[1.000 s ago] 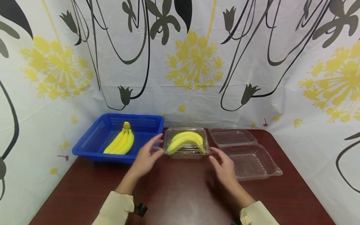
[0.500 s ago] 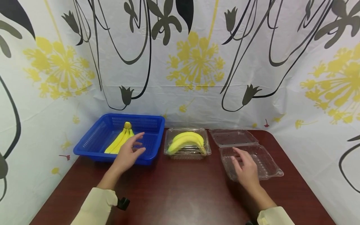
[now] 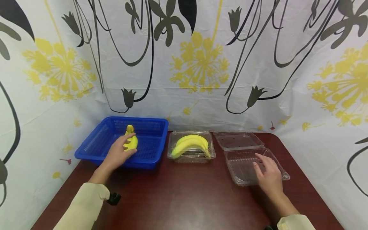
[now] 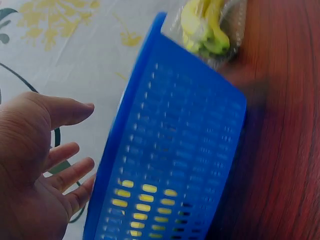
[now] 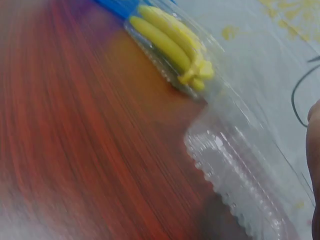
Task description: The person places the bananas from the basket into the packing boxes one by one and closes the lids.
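Observation:
A bunch of yellow bananas (image 3: pixel 132 143) lies in the blue plastic basket (image 3: pixel 150 150) on the left. Over the basket's near side reaches my left hand (image 3: pixel 118 152), its fingers spread and partly covering the bunch. In the left wrist view the thumb and fingers (image 4: pixel 72 175) are apart with nothing between them, beside the basket wall (image 4: pixel 170 125). My right hand (image 3: pixel 269 176) hovers over the open clear clamshell container (image 3: pixel 240 169), fingers relaxed and holding nothing. Only an edge of that hand appears in the right wrist view.
Between basket and open clamshell stands a closed clear clamshell (image 3: pixel 213 150) with bananas (image 3: pixel 191 143) inside. The open clamshell's lid (image 3: pixel 238 140) lies folded back toward the wall. A patterned white cloth (image 3: pixel 201 105) hangs behind the dark red wooden table (image 3: pixel 184 198).
Both hands have moved apart from the closed clamshell, the left one leftward over the bananas in the basket, the right one rightward over the open clamshell. The containers stay put.

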{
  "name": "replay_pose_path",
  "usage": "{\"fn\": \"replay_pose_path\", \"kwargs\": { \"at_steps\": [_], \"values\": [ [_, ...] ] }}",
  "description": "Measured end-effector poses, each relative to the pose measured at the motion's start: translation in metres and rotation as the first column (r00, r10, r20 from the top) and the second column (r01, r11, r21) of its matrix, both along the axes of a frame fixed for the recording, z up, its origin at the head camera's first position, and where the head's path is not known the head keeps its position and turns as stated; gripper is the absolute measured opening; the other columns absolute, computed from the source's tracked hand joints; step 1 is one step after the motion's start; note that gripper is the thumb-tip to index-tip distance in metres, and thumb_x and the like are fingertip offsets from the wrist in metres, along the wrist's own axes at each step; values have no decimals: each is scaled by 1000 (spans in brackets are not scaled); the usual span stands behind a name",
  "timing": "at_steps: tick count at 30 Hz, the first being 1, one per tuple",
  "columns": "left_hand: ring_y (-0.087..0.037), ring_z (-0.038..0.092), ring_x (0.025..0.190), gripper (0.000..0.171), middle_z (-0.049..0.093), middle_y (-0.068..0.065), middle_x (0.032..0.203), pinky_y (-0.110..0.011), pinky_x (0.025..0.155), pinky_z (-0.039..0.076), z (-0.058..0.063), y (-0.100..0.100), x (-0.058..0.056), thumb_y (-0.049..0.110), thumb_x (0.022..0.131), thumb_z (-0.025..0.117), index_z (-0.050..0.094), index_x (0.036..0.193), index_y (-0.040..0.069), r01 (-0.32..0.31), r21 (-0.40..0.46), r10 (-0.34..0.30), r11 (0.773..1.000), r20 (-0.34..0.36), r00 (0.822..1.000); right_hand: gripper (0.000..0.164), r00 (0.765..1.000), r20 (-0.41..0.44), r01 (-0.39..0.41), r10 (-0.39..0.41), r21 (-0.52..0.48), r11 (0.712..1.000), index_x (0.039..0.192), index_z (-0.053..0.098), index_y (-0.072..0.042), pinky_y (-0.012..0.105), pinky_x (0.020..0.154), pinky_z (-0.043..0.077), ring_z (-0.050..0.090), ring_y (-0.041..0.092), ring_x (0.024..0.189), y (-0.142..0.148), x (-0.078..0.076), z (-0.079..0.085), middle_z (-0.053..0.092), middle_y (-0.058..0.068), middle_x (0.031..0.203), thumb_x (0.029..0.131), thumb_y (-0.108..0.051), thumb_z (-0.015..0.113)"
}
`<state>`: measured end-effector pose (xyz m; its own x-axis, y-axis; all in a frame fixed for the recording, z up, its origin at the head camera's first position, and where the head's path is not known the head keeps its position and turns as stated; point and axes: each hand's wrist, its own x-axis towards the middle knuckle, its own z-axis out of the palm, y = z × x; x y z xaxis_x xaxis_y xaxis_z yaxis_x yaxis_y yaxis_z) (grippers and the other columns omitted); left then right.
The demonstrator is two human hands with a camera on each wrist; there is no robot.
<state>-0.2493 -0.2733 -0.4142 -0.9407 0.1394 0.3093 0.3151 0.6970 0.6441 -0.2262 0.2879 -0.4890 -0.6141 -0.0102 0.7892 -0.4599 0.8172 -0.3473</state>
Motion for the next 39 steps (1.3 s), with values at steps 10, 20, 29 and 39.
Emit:
{"fn": "replay_pose_path", "kwargs": {
  "at_steps": [10, 20, 29, 39],
  "values": [
    [-50, 42, 121, 59, 40, -30, 141, -63, 95, 37, 4, -25, -15, 13, 90, 69, 45, 142, -2, -44, -109, 51, 993, 62, 997, 41, 998, 2, 60, -60, -40, 997, 116, 66, 2, 44, 87, 37, 55, 42, 102, 23, -2, -6, 63, 22, 109, 76, 0, 73],
    [-53, 34, 128, 63, 41, -35, 139, -65, 101, 29, -4, -37, -31, 20, 89, 69, 45, 139, -9, -4, -216, 44, 976, 179, 983, 39, 994, 30, 111, -109, -101, 989, 111, 66, 7, 54, 81, 35, 51, 48, 97, 44, -3, -10, 62, 29, 106, 73, 2, 75],
    [-56, 37, 124, 69, 43, -39, 135, -65, 97, 34, -7, -40, -40, 27, 86, 70, 45, 137, -11, 57, -338, 55, 939, 311, 949, 37, 974, 154, 186, -167, -122, 975, 112, 64, 6, 57, 84, 33, 49, 47, 104, 50, 0, -12, 60, 29, 113, 76, 2, 73],
    [-53, 39, 124, 75, 41, -37, 138, -63, 97, 35, -8, -39, -47, 24, 85, 72, 38, 143, -8, 70, -376, 96, 924, 404, 910, 38, 865, 440, 395, -242, -299, 869, 123, 64, -4, 32, 77, 38, 59, 30, 98, 59, 4, -17, 66, 22, 112, 87, -15, 72]
  ]
}}
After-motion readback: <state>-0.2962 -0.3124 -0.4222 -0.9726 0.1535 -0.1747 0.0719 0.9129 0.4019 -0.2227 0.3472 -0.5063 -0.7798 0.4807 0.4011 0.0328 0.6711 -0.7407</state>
